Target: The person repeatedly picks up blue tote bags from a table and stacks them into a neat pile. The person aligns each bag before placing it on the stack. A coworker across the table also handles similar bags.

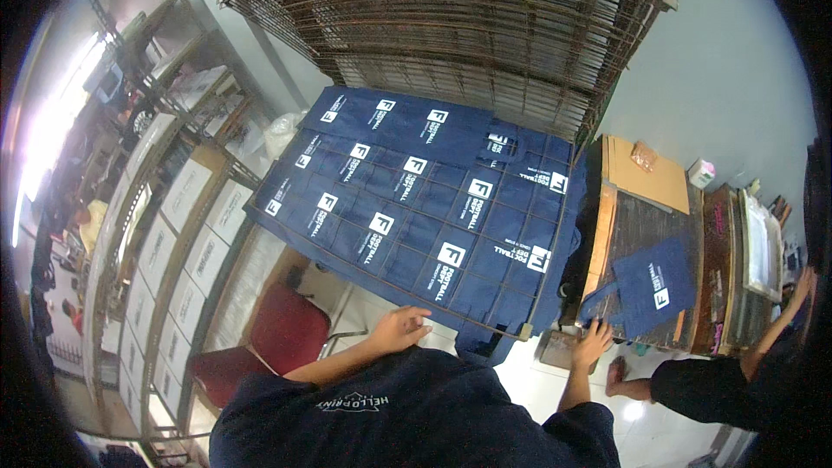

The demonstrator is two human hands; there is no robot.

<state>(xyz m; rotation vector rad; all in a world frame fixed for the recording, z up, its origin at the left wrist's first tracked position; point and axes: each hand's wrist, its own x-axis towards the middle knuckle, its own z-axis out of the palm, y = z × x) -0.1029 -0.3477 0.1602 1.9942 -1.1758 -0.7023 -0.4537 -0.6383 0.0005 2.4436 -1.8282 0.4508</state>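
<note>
In front of me a wire drying rack shelf [525,330] is covered with dark navy fabric bags [381,225] with white prints, laid in rows. My left hand [400,329] hovers by the near edge of this shelf, fingers loosely bent and apart, with nothing visible in it. At the right, another navy printed bag [654,286] lies flat on a worktable, its handle toward me. My right hand [593,345] is at that table's near left corner, fingers apart, just below the handle. Whether the fingertips touch the handle is unclear.
A stack of raised wire shelves [451,17] hangs above the bags. White boxes [186,303] fill a metal shelf at left, near a red chair [290,329]. A cardboard sheet [646,175] covers the back of the worktable [633,234]. Another person's arm [784,316] shows at right.
</note>
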